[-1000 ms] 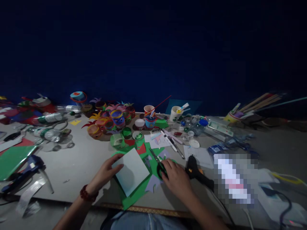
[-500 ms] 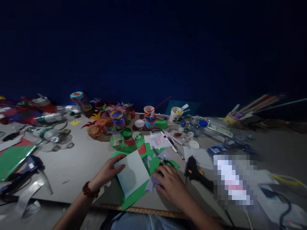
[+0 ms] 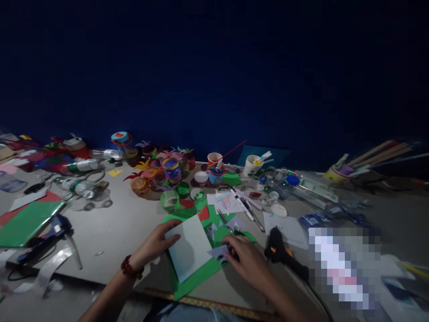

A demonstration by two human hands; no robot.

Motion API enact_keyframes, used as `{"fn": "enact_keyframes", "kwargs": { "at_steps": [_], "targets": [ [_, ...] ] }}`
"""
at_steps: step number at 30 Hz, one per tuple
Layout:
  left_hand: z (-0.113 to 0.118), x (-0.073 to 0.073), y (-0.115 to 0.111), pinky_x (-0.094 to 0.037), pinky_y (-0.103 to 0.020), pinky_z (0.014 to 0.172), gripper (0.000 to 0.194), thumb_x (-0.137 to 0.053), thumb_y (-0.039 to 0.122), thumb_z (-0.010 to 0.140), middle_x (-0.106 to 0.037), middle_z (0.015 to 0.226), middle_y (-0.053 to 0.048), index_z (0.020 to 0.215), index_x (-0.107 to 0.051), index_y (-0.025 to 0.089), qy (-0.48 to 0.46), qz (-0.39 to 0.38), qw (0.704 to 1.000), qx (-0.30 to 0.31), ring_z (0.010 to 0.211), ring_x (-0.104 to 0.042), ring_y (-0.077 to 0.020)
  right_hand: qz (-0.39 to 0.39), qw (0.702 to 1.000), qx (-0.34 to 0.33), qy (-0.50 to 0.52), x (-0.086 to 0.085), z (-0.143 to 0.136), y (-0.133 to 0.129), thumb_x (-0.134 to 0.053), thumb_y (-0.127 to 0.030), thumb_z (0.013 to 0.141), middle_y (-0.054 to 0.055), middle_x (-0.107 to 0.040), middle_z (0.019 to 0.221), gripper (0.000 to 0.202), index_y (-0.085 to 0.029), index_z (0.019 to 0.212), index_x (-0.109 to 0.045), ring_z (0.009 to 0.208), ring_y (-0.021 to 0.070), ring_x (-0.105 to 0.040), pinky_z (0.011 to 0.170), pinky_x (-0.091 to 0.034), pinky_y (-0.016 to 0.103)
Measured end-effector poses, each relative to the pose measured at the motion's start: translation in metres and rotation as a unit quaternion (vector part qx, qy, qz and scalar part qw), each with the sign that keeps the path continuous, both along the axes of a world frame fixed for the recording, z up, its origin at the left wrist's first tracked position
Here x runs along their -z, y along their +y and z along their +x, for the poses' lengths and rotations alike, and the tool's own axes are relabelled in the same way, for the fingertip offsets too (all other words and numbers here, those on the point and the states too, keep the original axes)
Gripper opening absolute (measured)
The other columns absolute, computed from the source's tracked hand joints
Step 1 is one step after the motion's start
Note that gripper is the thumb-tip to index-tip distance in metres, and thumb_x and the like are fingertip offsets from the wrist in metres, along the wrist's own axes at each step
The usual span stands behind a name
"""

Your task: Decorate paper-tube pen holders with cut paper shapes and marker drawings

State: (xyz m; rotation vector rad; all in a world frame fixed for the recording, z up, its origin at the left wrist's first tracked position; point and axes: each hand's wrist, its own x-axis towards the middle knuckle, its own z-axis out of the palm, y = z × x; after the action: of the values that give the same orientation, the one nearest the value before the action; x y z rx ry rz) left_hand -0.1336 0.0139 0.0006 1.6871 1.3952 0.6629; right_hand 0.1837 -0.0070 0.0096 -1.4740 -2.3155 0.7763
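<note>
My left hand, with a red bead bracelet at the wrist, grips the left edge of a pale white sheet, thumb on top. Green paper lies under that sheet. My right hand has its thumb and fingers closed on a small purple paper cutout with pointed tips. This cutout is at the white sheet's right edge; whether they touch I cannot tell. Scissors lie just beyond my right hand, their handles partly hidden by it. Purple scraps lie near them.
Decorated cups cluster at the back. A black glue gun lies right of my right hand; a blue one is at the left. Pens, plastic bottles and a stick-filled cup are around the table.
The view has shifted slightly left, so things appear farther right. My right hand has moved the purple cutout a little away from me along the white sheet's right edge. My left hand keeps its grip.
</note>
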Motion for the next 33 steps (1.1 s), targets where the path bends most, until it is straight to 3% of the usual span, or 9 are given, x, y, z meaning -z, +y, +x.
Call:
{"fn": "enact_keyframes", "kwargs": {
  "at_steps": [5, 8, 14, 21, 28, 33],
  "targets": [
    [0.006, 0.001, 0.007, -0.052, -0.034, 0.094, 0.036, -0.062, 0.032, 0.082, -0.072, 0.119, -0.006, 0.116, -0.066, 0.021, -0.011, 0.0, 1.0, 0.01, 0.111, -0.064, -0.0275, 0.005, 0.985, 0.128, 0.113, 0.005, 0.035, 0.037, -0.054, -0.027, 0.084, 0.004, -0.068, 0.086, 0.024, -0.023, 0.106, -0.062, 0.079, 0.0223, -0.064, 0.072, -0.049, 0.033],
    [0.017, 0.001, 0.011, -0.051, -0.035, 0.097, 0.038, -0.063, 0.033, 0.082, -0.07, 0.123, -0.006, 0.118, -0.065, 0.021, -0.003, -0.005, 0.999, 0.033, 0.114, -0.064, -0.0276, 0.001, 0.979, 0.157, 0.128, 0.01, 0.045, 0.056, -0.054, -0.03, 0.081, 0.003, -0.068, 0.084, 0.021, -0.024, 0.099, -0.064, 0.078, 0.0221, -0.065, 0.07, -0.05, 0.032],
    [0.041, -0.002, 0.019, -0.05, -0.036, 0.098, 0.039, -0.06, 0.029, 0.083, -0.07, 0.123, -0.007, 0.121, -0.062, 0.022, 0.056, 0.025, 0.995, 0.078, 0.111, -0.065, -0.0264, 0.006, 0.978, 0.161, 0.132, 0.02, 0.04, 0.071, -0.053, -0.028, 0.081, 0.003, -0.07, 0.08, 0.018, -0.024, 0.093, -0.065, 0.077, 0.0226, -0.067, 0.069, -0.05, 0.031],
    [0.051, -0.005, 0.025, -0.049, -0.039, 0.094, 0.039, -0.058, 0.022, 0.082, -0.071, 0.121, -0.008, 0.121, -0.063, 0.022, 0.148, 0.074, 0.982, 0.087, 0.11, -0.066, -0.0285, 0.008, 0.976, 0.152, 0.154, 0.022, 0.041, 0.069, -0.053, -0.027, 0.082, 0.002, -0.07, 0.08, 0.011, -0.023, 0.088, -0.061, 0.075, 0.0207, -0.067, 0.066, -0.05, 0.029],
    [0.052, -0.003, 0.025, -0.048, -0.04, 0.095, 0.038, -0.059, 0.024, 0.083, -0.071, 0.121, -0.009, 0.121, -0.064, 0.023, 0.125, 0.074, 0.987, 0.065, 0.109, -0.066, -0.0297, 0.008, 0.979, 0.141, 0.147, 0.026, 0.044, 0.069, -0.05, -0.027, 0.084, 0.003, -0.072, 0.087, 0.015, -0.022, 0.092, -0.063, 0.08, 0.0202, -0.069, 0.071, -0.053, 0.031],
    [0.05, -0.003, 0.024, -0.051, -0.036, 0.09, 0.032, -0.057, 0.027, 0.085, -0.073, 0.116, -0.007, 0.115, -0.065, 0.022, 0.042, 0.051, 0.997, 0.047, 0.104, -0.067, -0.0266, 0.03, 0.985, 0.144, 0.085, 0.012, 0.042, 0.064, -0.052, -0.024, 0.084, 0.005, -0.074, 0.089, 0.023, -0.023, 0.102, -0.068, 0.083, 0.024, -0.067, 0.076, -0.051, 0.037]
  ]
}}
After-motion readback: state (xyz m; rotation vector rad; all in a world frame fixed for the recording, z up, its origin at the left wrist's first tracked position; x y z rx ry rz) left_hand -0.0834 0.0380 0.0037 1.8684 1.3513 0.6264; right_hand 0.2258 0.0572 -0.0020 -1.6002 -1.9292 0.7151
